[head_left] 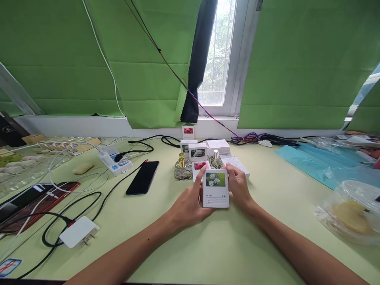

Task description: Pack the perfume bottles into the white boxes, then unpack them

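The left hand is closed around the left side of a white box with a picture of white flowers, and the right hand grips its upper right edge. I see this box in the middle, before several small boxes and a silver-capped bottle; whether it touches the surface, I cannot tell. Farther left lies a black phone.
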The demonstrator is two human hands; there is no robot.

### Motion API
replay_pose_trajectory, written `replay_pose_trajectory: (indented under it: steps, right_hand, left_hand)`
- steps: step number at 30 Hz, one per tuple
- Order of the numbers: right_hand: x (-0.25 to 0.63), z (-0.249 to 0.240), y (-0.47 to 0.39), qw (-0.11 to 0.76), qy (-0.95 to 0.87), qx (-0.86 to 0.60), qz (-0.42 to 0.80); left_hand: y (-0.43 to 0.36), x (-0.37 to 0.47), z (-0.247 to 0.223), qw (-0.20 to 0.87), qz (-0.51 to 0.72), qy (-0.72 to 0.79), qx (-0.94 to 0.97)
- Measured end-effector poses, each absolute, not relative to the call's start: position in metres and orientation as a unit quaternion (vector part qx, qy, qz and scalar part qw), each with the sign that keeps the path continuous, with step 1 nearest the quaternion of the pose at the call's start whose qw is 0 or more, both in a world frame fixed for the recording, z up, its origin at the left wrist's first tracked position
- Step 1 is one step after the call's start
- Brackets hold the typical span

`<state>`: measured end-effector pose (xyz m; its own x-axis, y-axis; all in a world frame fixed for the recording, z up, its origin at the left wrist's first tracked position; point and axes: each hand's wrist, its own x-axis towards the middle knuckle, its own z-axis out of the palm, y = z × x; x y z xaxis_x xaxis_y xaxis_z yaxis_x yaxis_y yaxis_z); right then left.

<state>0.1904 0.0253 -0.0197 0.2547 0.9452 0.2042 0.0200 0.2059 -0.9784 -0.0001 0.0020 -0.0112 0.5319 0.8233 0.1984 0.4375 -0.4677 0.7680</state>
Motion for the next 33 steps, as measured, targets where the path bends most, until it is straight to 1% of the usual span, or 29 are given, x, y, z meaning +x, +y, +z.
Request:
replay_pose_trajectory:
  steps: [4, 7, 13, 19, 23, 29, 33]
  right_hand:
    - [0.188, -0.02, 0.027, 0.622, -0.446, -0.456, 0.455]
    - [0.188, -0.019, 0.028, 0.618, -0.44, -0.437, 0.483]
    - [0.187, -0.017, 0.025, 0.593, -0.461, -0.449, 0.484]
    - [0.186, -0.02, 0.025, 0.584, -0.504, -0.439, 0.462]
    - [0.185, -0.019, 0.023, 0.563, -0.508, -0.454, 0.468]
    - [0.183, -0.016, 0.018, 0.563, -0.505, -0.47, 0.456]
    - [0.182, -0.018, 0.018, 0.561, -0.508, -0.471, 0.453]
  left_hand:
    - [0.005, -0.002, -0.011, 0.331, 0.3, 0.408, 0.796]
    - [0.007, -0.003, -0.01, 0.34, 0.325, 0.418, 0.777]
    - [0.008, -0.001, -0.005, 0.392, 0.357, 0.427, 0.733]
    - [0.018, -0.004, -0.007, 0.382, 0.357, 0.473, 0.709]
    - [0.022, -0.006, -0.01, 0.384, 0.361, 0.492, 0.692]
    - [0.023, -0.008, -0.01, 0.289, 0.382, 0.479, 0.736]
    - [0.025, -0.01, -0.009, 0.257, 0.387, 0.471, 0.75]
